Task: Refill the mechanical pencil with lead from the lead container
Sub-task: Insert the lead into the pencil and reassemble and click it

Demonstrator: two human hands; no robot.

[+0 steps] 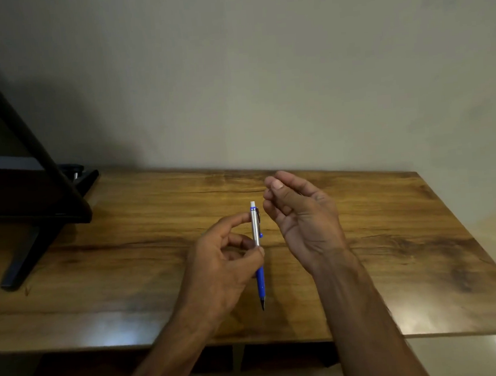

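My left hand [223, 266] holds a mechanical pencil [255, 231] upright above the wooden table [397, 236], pinched between thumb and fingers. The pencil has a silver upper barrel, a blue grip, a dark tip pointing down and a white eraser showing at its top end. My right hand [304, 219] hovers just right of the pencil's top, palm turned left, fingers curled with the thumb close to the fingertips. I cannot tell whether something small sits between them. No lead container is in view.
A dark stand with a slanted leg and a flat foot [25, 250] occupies the table's left end. A plain wall rises right behind the table. The table's front edge runs below my forearms, with shiny floor [472, 354] beyond its right corner.
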